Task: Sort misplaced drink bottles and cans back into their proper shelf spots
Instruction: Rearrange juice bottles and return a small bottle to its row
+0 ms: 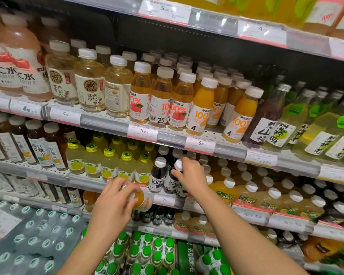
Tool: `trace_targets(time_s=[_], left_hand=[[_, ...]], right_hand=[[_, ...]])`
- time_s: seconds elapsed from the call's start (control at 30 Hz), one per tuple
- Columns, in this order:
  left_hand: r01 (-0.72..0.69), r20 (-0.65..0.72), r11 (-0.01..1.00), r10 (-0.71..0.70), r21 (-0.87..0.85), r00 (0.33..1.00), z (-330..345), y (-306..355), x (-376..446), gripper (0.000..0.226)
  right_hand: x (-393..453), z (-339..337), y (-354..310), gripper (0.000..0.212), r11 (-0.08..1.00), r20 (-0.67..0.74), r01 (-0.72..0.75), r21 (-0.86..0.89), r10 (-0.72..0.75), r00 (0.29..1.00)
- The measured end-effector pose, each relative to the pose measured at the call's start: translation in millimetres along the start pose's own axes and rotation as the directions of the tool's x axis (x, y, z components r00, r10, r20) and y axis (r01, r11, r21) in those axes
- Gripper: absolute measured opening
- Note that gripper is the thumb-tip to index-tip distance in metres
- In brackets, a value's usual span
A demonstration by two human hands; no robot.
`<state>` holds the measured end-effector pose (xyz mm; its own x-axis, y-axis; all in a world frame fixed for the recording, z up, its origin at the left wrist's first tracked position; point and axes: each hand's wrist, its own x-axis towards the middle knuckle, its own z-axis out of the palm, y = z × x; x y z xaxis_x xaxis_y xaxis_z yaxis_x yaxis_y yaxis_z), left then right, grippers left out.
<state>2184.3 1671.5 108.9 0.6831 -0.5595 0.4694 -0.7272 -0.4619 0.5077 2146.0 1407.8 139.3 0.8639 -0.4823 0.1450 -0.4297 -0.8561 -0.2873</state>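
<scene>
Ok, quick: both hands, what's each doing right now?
Left hand: closed around an orange juice bottle.
Right hand: gripping the cap of a dark juice bottle on the shelf.

Both arms reach forward, left hand [115,197] and right hand [189,176] each curled in a grip.

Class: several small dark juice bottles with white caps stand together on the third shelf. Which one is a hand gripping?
The dark bottle second from the left in the front row: the right hand curls round its white cap. The dark bottle beside it stands untouched.
</scene>
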Motion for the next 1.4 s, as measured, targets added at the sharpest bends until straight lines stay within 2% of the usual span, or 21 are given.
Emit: trace_targets(time_s=[0.2, 0.37, 0.6, 0.8, 1.07, 1.4], left_hand=[[0.013, 0.036, 1.0, -0.013, -0.004, 0.999, 0.8, -7.0, -14.6, 0.032], [0.021, 0.061, 1.0, -0.021, 0.0, 0.998, -0.4, -10.2, -20.6, 0.032], [0.017, 0.099, 1.0, -0.017, 0.006, 0.995, 3.4, -14.1, -24.5, 0.035], [-0.002, 0.138, 1.0, 0.002, 0.002, 0.99, 6.0, -7.3, -23.2, 0.034], [-0.023, 0.166, 1.0, 0.021, 0.014, 0.986, 5.1, -7.2, -26.0, 0.036], [-0.034, 0.184, 0.999, 0.032, 0.012, 0.982, 5.2, -7.6, -28.8, 0.042]], right_hand=[[14.8, 10.1, -8.9, 0.04, 0.994, 0.117, 0.022, -0.104, -0.01, 0.993], [17.7, 2.0, -9.3, 0.043, 0.998, 0.143, 0.01, -0.064, -0.001, 0.99], [0.6, -20.0, 22.9, 0.04, 0.998, 0.041, -0.052, -0.032, 0.053, 0.998], [5.1, -14.6, 34.3, 0.04, 0.989, 0.173, -0.132, -0.072, 0.143, 0.974], [12.1, -10.6, 43.1, 0.033, 0.99, 0.239, -0.122, -0.074, 0.136, 0.961], [12.8, -22.4, 42.3, 0.047, 0.99, 0.306, -0.108, -0.089, 0.131, 0.943]])
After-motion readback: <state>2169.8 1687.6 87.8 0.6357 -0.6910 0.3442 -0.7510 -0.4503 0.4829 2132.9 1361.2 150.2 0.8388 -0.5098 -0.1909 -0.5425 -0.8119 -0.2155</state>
